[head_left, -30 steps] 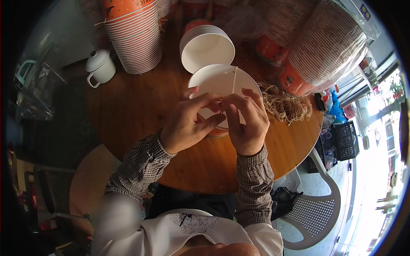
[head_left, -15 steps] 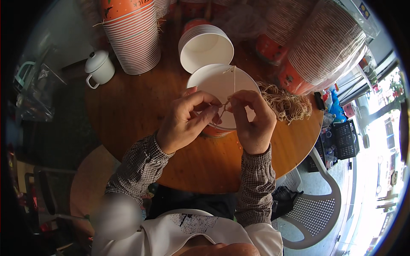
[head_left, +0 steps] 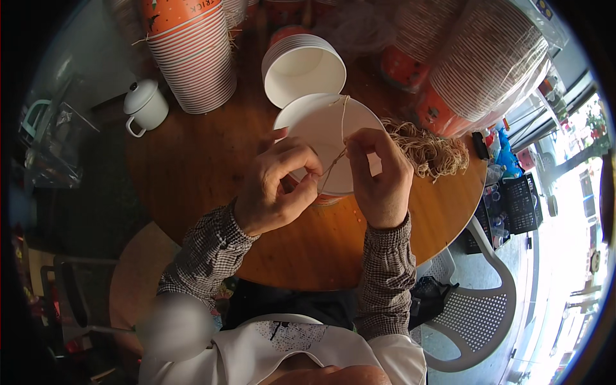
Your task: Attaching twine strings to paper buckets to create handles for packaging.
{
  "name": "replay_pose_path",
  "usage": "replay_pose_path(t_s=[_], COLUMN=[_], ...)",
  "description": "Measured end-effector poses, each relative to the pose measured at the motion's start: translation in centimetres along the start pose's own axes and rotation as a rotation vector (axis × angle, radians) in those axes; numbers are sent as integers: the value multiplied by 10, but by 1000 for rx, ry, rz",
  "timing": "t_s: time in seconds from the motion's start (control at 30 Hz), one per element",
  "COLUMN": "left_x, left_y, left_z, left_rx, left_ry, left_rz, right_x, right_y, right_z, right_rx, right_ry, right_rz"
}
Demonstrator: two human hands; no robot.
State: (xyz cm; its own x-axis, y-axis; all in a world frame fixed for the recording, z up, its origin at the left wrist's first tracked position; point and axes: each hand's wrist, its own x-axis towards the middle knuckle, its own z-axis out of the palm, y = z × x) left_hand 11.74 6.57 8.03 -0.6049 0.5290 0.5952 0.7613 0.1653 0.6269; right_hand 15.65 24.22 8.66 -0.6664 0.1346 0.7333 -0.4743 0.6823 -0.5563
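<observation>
A paper bucket (head_left: pixel 301 115), white inside with an orange-red outside, stands at the middle of the table with its mouth toward me. From a hole near its far rim a thin tan string (head_left: pixel 344 119) runs across the opening to my fingers. My right hand (head_left: pixel 384 176) pinches the string between thumb and forefinger over the bucket's right side. Over the near left rim, my left hand (head_left: pixel 276 186) has thumb and forefinger closed on the lower stretch of the string. A twisted part of it shows between both hands.
Behind are nested white buckets (head_left: pixel 305 77), a tall orange bucket stack (head_left: pixel 192 70) and plastic-wrapped stacks (head_left: pixel 484 64). A tangle of tan strings (head_left: pixel 433 151) lies right of the bucket. A white lidded mug (head_left: pixel 146 106) stands at left. A grey chair (head_left: pixel 471 321) is beside the round table (head_left: pixel 308 256).
My hands have drawn slightly apart, my left one moving a little left and down. More of the twisted string now shows between them, and the strand from the rim hangs less straight.
</observation>
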Motion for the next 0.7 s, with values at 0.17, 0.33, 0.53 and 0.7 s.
replay_pose_path(t_s=[0.17,0.33,0.53,0.7], left_x=[-1,-3,4,9], left_y=[-1,-4,-19,-20], left_z=[4,6,7,4], left_rx=[-57,-109,156,236], left_ry=[-52,-44,188,213], left_rz=[83,93,144,180], right_x=[-4,-5,-3,-4], right_y=[0,-3,-4,-2], right_z=[5,7,-8,-6], right_rx=[-6,278,520,642], right_ry=[28,-29,-123,-171], right_rz=[22,194,275,210])
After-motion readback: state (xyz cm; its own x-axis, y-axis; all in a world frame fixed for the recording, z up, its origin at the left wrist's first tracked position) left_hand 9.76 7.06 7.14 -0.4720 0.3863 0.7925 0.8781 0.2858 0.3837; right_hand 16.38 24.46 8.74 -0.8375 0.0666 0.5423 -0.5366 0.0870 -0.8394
